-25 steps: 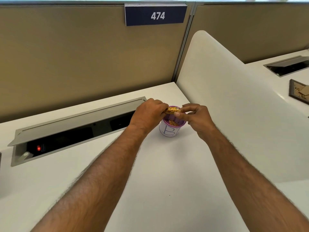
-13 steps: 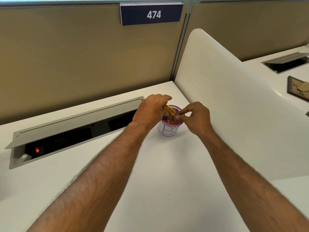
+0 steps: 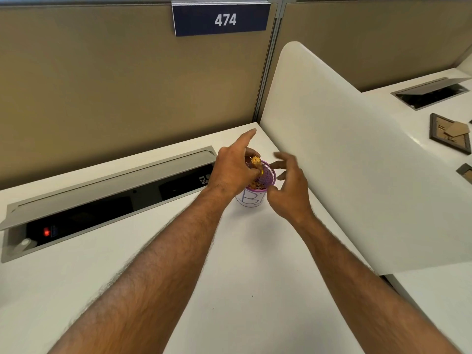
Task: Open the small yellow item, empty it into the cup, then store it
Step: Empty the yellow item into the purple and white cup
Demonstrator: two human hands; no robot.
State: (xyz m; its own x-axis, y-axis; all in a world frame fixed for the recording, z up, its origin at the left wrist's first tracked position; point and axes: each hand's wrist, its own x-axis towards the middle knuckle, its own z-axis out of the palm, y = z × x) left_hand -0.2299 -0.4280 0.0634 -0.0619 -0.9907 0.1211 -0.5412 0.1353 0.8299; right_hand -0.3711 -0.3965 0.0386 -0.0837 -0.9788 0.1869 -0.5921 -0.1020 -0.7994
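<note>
A purple mesh cup stands on the white desk, near the back corner where a white divider panel meets the tan partition wall. A white label with a blue handwritten letter B wraps the lower part of the cup.

The left hand is over the left side of the cup's rim. Its thumb and curled fingers pinch a small yellow packet, which hangs tilted just above and partly inside the cup's mouth; the index finger sticks out straight toward the back of the desk. Some yellow-brown pieces lie inside the cup against its near wall; what they are is too small to tell.

The right hand hovers just to the right of the cup with fingers spread and loosely curved, holding nothing. Its thumb is close to the cup's side, though whether it touches cannot be told.

To the left, a long cable tray is sunk in the desk with its grey lid propped open, and a red light glows inside. A dark blue sign reading 474 hangs on the partition above. On the neighbouring desk to the right lie a second open tray and a dark frame holding brown card pieces.
</note>
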